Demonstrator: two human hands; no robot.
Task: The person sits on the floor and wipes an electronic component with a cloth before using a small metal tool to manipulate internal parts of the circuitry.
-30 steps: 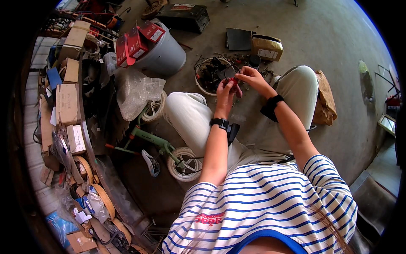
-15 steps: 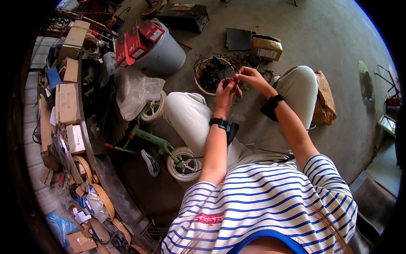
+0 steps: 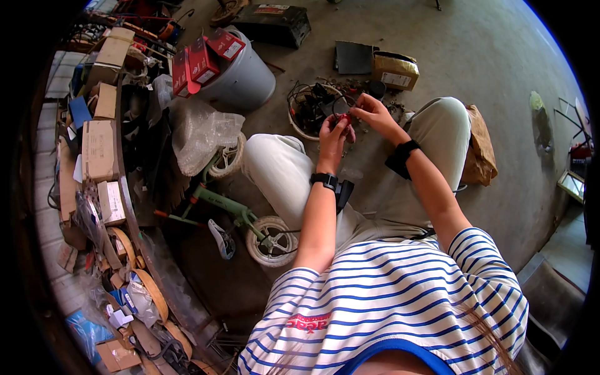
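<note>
My left hand [image 3: 332,136] is closed around a small red part [image 3: 345,117], too small to name. Close on its right, my right hand [image 3: 375,115] pinches with thumb and fingertips at the part's edge; what sits between those fingertips is hidden. A thin dark cable [image 3: 335,99] loops up just beyond the fingers. Both hands hover between my knees, over the near side of a round, pale-rimmed basket [image 3: 294,119] filled with a tangle of black parts [image 3: 310,102].
Beyond the basket lie a dark flat panel [image 3: 354,57], an opened carton [image 3: 395,71] and a black cup [image 3: 376,90]. At left are a grey bin [image 3: 248,81] with red boxes, bubble wrap [image 3: 199,137], a green balance bike [image 3: 225,204] and a cluttered shelf. A brown paper bag [image 3: 481,147] stands right.
My right fingertips have shifted slightly to the right, away from the left hand. The left hand keeps its hold on the red part.
</note>
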